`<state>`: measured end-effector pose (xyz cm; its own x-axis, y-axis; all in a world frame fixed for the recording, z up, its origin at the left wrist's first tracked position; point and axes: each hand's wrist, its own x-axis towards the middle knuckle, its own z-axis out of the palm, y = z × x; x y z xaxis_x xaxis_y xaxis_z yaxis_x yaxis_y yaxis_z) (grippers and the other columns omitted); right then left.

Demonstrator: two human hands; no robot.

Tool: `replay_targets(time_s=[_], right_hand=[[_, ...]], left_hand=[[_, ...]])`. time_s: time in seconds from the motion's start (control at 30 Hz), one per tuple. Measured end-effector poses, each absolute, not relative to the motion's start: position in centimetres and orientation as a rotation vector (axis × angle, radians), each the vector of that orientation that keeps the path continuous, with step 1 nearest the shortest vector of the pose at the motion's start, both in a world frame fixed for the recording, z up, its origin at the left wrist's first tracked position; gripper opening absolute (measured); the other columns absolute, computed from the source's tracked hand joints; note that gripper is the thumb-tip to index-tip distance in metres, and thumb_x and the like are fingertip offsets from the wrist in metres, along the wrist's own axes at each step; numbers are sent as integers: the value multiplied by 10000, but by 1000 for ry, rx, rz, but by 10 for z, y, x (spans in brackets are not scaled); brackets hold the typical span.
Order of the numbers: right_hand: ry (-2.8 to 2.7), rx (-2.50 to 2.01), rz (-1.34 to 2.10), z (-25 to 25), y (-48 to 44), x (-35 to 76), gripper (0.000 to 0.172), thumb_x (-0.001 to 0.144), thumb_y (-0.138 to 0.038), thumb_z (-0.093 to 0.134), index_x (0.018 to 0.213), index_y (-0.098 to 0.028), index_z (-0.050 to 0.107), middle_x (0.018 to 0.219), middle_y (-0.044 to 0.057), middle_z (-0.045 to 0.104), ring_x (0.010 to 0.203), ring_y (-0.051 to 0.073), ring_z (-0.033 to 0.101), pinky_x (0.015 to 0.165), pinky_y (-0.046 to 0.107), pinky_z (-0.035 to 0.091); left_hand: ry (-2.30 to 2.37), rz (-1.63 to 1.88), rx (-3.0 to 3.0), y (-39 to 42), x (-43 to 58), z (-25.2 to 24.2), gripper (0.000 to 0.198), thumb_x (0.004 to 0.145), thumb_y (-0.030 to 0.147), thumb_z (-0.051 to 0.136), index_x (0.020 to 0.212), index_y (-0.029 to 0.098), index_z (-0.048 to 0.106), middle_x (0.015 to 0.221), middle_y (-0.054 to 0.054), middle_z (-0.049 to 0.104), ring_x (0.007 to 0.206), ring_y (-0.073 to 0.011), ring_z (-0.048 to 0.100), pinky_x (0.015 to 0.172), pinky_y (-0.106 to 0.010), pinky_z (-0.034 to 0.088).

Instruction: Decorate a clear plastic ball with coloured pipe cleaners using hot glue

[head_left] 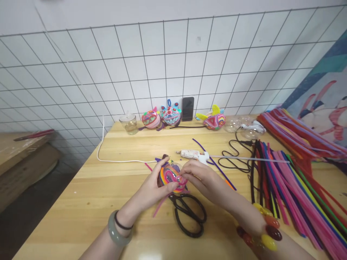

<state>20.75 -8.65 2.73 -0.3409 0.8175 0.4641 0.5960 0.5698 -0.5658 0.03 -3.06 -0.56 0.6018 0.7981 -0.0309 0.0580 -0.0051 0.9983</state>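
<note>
A clear ball with colourful pipe cleaners [170,176] on it is between my hands at the middle of the table. My left hand [158,182] grips it from the left, the thumb across its front and the fingers behind. At its right side, the fingers of my right hand [199,177] are pressed together on a pink strand; the fingertips are partly hidden. Black-handled scissors [190,215] lie just below the ball, their blades under it. Above my right hand lies a white glue gun [193,155] with a long clear stick.
Bundles of pipe cleaners [292,191] cover the right side. Along the back stand a glass cup [129,124], decorated balls [171,116], a phone [188,109] and clear balls [251,131]. A black cable [233,153] coils right of the glue gun; a white cord [119,160] runs left.
</note>
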Motion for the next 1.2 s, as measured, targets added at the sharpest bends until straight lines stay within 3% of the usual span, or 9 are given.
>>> replay_targets(time_s=[0.23,0.53,0.83,1.2], right_hand=[[-2118,-1103,362,26,-85,208,184,989,-163,448,950,-185,627,900,71,643,849,187,600,770,318,515],[-2148,-1099,276,24,-86,209,200,974,-120,447,1010,-183,633,933,84,660,877,195,621,775,328,524],[-2147,-1062,299,31,-87,207,201,940,-70,474,995,-178,635,917,79,660,854,191,605,750,313,521],[-2155,-1086,331,25,-87,209,254,942,-47,462,1064,-197,628,910,53,606,848,173,576,742,280,487]], left_hand=[[751,654,1455,-31,0,-6,812,785,344,729,1474,275,303,1356,-115,570,1246,-313,535,1075,-459,382],[762,690,1466,-30,2,-7,726,801,370,708,1443,282,380,1457,-115,479,1307,-315,473,1095,-441,359],[794,718,1363,-33,8,4,545,751,403,744,1232,260,531,1212,-87,654,1125,-291,604,960,-400,482],[786,706,1390,-31,9,5,506,759,430,727,1180,254,507,1184,-77,622,1080,-264,594,919,-377,496]])
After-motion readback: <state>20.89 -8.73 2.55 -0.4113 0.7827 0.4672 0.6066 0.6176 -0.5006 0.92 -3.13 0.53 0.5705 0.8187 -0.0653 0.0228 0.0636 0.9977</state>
